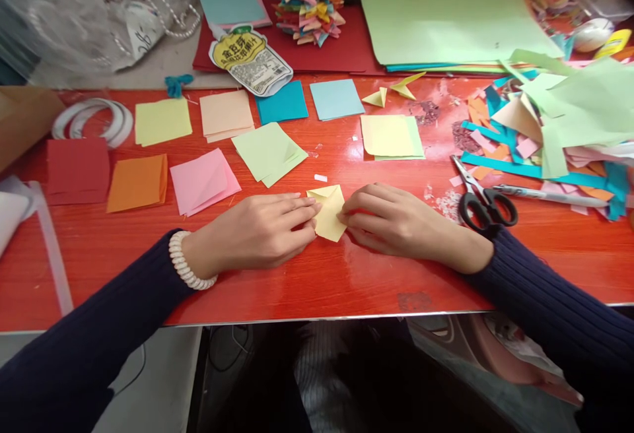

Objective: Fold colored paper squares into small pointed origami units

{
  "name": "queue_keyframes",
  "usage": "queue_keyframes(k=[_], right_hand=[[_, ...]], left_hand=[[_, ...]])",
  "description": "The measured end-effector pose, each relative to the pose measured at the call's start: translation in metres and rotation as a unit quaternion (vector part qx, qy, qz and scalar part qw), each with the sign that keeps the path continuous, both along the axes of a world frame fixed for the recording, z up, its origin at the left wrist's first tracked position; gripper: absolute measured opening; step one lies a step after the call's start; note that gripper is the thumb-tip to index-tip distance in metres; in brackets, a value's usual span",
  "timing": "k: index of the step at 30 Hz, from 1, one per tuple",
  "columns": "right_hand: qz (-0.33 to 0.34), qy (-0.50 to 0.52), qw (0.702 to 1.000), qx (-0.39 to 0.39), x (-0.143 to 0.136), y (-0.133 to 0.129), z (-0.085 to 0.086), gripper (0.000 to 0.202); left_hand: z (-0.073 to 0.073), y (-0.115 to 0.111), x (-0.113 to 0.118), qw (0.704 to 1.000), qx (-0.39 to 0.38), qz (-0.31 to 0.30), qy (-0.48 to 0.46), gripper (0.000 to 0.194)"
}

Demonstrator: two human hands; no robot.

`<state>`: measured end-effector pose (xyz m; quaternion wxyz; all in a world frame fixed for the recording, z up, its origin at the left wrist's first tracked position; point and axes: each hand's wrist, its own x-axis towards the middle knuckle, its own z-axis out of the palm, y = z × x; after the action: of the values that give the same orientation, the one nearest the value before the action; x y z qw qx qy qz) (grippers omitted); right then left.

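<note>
A small yellow paper (331,216) with a folded top edge lies on the red table (297,291) between my hands. The fingertips of my left hand (262,230) hold its left edge, fingers pressed together. On its right side, my right hand (396,222) pinches the edge between thumb and fingers. The thumbs are mostly hidden. Beyond the paper lie a tiny white scrap (320,177) and a stack of light green squares (270,154).
Colored paper stacks, including pink (204,182) and orange (137,183), spread left. Black-handled scissors (483,199), a pen (549,194) and paper scraps (579,109) lie right. A folded-paper stack (310,7), a pouch (251,60) and green sheets (456,24) stand behind.
</note>
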<state>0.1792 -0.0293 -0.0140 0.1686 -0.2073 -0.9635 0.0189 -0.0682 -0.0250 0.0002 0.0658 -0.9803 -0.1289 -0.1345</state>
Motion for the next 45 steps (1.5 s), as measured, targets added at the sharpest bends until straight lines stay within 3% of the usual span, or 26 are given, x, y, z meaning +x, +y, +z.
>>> queue_keyframes(k=[4, 10, 15, 19, 22, 29, 33, 38, 45], right_hand=[[-0.006, 0.026, 0.999, -0.021, 0.001, 0.001, -0.002, 0.016], [0.008, -0.010, 1.000, 0.008, 0.003, 0.001, 0.002, 0.014], [0.015, -0.019, 0.999, 0.031, 0.005, 0.001, 0.006, 0.015], [0.015, -0.014, 0.999, 0.042, 0.003, 0.000, 0.004, 0.015], [-0.021, 0.020, 1.000, 0.002, -0.001, 0.000, 0.001, 0.014], [-0.104, 0.109, 0.970, -0.189, -0.010, -0.001, -0.003, 0.014], [-0.120, 0.104, 0.966, -0.206, -0.013, -0.001, -0.004, 0.014], [-0.108, 0.101, 0.964, -0.222, -0.011, 0.001, -0.004, 0.011], [-0.046, 0.086, 0.973, -0.207, -0.007, 0.001, -0.004, 0.014]], left_hand=[[0.003, 0.002, -0.006, 0.998, -0.058, -0.018, 0.016, 0.019], [0.006, 0.005, -0.012, 0.991, -0.125, -0.020, 0.029, 0.028], [0.006, 0.004, -0.009, 0.992, -0.126, -0.013, 0.025, 0.027], [0.000, 0.001, -0.003, 0.996, -0.072, 0.033, -0.038, 0.031], [-0.005, -0.001, 0.002, 0.995, -0.039, 0.059, -0.068, 0.028], [-0.009, -0.005, 0.009, 0.992, -0.015, 0.093, -0.087, 0.015], [-0.010, -0.012, 0.016, 0.985, -0.046, 0.136, -0.095, 0.015], [-0.009, -0.020, 0.021, 0.966, -0.153, 0.185, -0.091, 0.016], [-0.008, -0.021, 0.020, 0.957, -0.198, 0.187, -0.098, 0.013]])
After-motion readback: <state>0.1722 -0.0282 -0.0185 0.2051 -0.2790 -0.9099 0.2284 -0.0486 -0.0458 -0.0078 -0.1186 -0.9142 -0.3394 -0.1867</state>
